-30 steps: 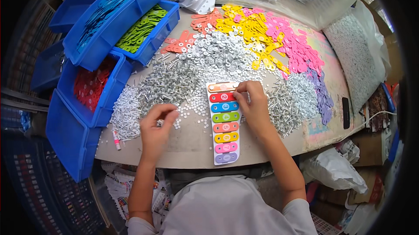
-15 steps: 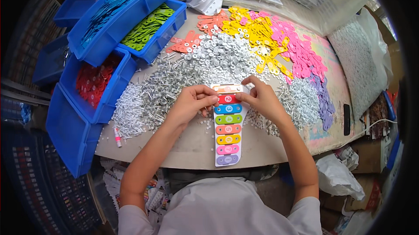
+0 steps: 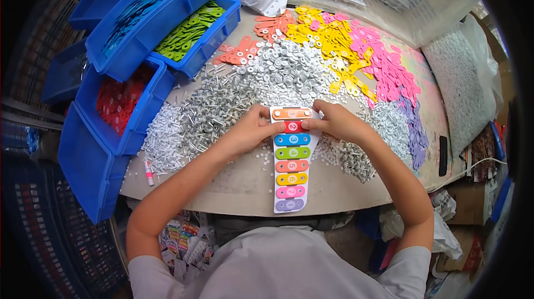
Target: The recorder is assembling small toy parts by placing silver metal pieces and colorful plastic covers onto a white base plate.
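A toy xylophone (image 3: 293, 166) with a white tapered base lies upright before me on the table. Its bars run from orange at the wide far end through red, blue, green, coral, yellow and pink to purple. White caps show at both ends of the orange bar (image 3: 292, 113); the nearer bars show small grey holes or studs. My left hand (image 3: 253, 133) grips the left edge, its thumb on the left end of the red bar (image 3: 292, 126). On the other side my right hand (image 3: 340, 123) holds the right edge, thumb on that bar's right end. Both thumbs hide the bar's ends.
Silver pins (image 3: 214, 113), white caps (image 3: 293, 71) and white tubes (image 3: 161, 140) lie heaped beyond my hands. Yellow (image 3: 328, 35), pink (image 3: 386, 68) and purple bars (image 3: 418, 140) are piled at right. Blue bins (image 3: 133, 132) stand left, near a small pink-and-white tube (image 3: 149, 173).
My left fingers have closed from a loose pinch onto the xylophone's edge, and both thumbs now press the red bar's ends. The orange bar is more exposed. My elbows have spread outward.
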A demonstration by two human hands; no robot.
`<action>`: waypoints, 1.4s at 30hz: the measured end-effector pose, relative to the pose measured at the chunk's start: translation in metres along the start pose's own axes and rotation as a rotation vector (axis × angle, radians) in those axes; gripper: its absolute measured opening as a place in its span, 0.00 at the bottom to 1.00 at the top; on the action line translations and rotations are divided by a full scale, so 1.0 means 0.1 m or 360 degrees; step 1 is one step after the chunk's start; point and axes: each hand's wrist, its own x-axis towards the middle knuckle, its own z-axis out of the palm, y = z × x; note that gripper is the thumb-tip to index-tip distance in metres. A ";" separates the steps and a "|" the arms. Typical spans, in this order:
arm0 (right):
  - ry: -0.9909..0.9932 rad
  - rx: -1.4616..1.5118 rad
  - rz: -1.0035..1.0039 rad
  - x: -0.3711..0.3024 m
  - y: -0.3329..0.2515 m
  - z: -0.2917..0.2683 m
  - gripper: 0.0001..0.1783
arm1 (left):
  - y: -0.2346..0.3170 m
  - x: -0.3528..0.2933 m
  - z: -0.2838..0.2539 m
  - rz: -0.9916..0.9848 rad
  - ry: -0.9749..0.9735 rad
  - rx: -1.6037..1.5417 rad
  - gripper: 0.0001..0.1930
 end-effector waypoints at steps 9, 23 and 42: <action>-0.0131 -0.0139 -0.0063 0.12 0.04 -0.04 0.40 | 0.02 0.10 0.00 -0.0110 -0.0172 -0.0228 0.18; 0.0201 0.0154 0.0022 -0.22 0.00 0.17 0.24 | -0.09 -0.11 0.09 0.0351 0.0124 0.0110 0.21; 0.1703 -0.0737 0.0178 -1.23 1.66 0.06 0.08 | -0.67 -1.20 -1.04 0.0743 0.1585 0.1683 0.06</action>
